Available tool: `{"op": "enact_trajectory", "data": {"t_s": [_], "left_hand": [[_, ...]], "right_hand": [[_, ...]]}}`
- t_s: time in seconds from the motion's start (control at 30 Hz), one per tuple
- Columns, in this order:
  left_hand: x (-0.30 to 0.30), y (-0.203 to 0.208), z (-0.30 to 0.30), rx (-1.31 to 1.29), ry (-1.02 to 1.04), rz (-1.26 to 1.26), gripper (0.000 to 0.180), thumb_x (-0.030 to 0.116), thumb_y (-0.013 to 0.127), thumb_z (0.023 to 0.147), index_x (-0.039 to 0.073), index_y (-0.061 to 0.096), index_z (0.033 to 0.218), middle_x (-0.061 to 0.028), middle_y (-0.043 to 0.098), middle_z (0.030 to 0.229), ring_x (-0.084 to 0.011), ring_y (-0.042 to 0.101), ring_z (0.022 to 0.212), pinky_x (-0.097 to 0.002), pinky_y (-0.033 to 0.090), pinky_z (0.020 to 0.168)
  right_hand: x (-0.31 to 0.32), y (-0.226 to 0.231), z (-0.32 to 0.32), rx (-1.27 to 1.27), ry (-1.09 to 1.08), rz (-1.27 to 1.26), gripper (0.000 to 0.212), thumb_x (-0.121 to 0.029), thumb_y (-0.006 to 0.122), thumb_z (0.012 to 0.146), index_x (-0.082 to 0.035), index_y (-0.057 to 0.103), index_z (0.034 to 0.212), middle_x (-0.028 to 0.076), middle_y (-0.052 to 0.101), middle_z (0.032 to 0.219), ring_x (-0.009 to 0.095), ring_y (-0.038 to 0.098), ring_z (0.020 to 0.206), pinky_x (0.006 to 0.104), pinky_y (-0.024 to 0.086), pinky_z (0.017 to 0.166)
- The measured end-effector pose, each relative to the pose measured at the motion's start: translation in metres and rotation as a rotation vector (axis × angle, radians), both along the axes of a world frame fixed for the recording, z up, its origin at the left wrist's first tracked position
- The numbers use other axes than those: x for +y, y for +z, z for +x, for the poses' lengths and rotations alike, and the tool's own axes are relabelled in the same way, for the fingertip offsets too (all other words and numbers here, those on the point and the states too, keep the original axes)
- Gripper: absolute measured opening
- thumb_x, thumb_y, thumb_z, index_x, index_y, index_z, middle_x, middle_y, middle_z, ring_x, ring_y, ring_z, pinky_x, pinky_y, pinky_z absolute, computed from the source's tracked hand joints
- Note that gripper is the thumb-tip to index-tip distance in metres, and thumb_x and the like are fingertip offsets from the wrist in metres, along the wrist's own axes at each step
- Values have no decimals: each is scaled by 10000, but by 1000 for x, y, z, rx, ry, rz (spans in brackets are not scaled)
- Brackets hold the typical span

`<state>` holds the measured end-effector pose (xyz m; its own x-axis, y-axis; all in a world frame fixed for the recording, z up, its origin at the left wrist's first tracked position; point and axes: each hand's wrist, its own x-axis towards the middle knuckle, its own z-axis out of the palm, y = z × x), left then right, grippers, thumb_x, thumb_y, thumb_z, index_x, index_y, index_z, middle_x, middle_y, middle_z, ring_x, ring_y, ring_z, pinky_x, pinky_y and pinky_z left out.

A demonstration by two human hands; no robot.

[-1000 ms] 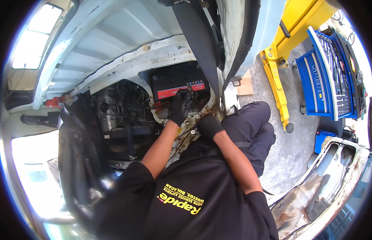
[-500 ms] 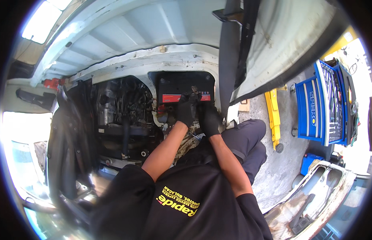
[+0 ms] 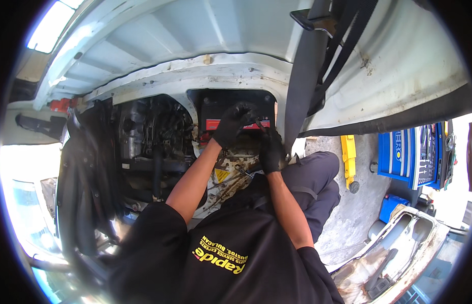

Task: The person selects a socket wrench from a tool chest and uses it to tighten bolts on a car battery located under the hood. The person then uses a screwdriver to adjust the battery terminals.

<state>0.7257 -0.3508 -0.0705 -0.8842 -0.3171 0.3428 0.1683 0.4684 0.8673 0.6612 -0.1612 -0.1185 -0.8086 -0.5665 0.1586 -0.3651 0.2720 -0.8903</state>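
Observation:
A black car battery [image 3: 210, 105] with a red label sits in a recess of the white vehicle body. My left hand [image 3: 230, 129], in a black glove, is over the battery's front with its fingers curled inward. Close on its right, my gloved right hand [image 3: 270, 154] is closed and points up toward the left fingertips. A thin dark piece shows between the two hands, but its kind is too small to make out. Below the hands lies a dirty metal ledge with a yellow warning sticker [image 3: 222, 175].
An open engine bay [image 3: 157, 131] is left of the battery. A grey seat belt [image 3: 303, 76] hangs on the right. Beyond it are a yellow jack-like tool [image 3: 349, 157], a blue tool cart [image 3: 398, 154] and a detached door panel [image 3: 393, 253]. Dark sheeting [image 3: 86, 172] hangs at far left.
My left hand has shifted left and turned, its fingers arched higher. The yellow sticker below has come into sight. My right hand is slightly farther right, and the view has turned a little.

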Motion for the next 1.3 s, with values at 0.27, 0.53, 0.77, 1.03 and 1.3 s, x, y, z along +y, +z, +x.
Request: {"op": "enact_trajectory", "data": {"t_s": [0.27,0.53,0.77,1.03,1.3], "left_hand": [[4,-37,-60,-139,464,105,160,168,720,996,14,733,1039,-56,745,909,-124,687,814,-316,558,732],[8,-14,-114,-301,350,490,274,243,657,940,7,796,921,-104,748,749,-162,716,690,-350,544,646],[6,-32,-118,-281,401,453,268,250,639,919,41,808,911,-94,745,737,-136,677,635,-351,523,601],[-21,-89,-126,-86,382,-345,147,291,718,862,164,792,857,-116,762,843,-313,738,760,-436,588,682],[-30,-117,-108,66,328,819,188,220,674,987,38,723,991,-119,755,970,-227,709,848,-382,582,793]], "right_hand": [[-28,-8,-8,-191,-194,-23,241,-190,507,1057,-21,632,1176,248,668,1071,429,666,978,492,500,780],[-44,-42,-30,68,-235,192,657,-122,697,901,-211,495,1519,213,682,1096,416,689,991,525,538,811],[-40,-6,-27,183,-110,416,933,-117,708,878,-305,260,1673,206,620,963,438,691,882,551,559,769],[-53,6,-31,210,-127,444,865,-54,596,921,-279,241,1677,228,647,955,424,705,782,534,571,677],[-49,6,-37,248,-73,393,821,-59,549,934,-210,232,1676,255,677,902,458,694,779,566,553,704]]}}
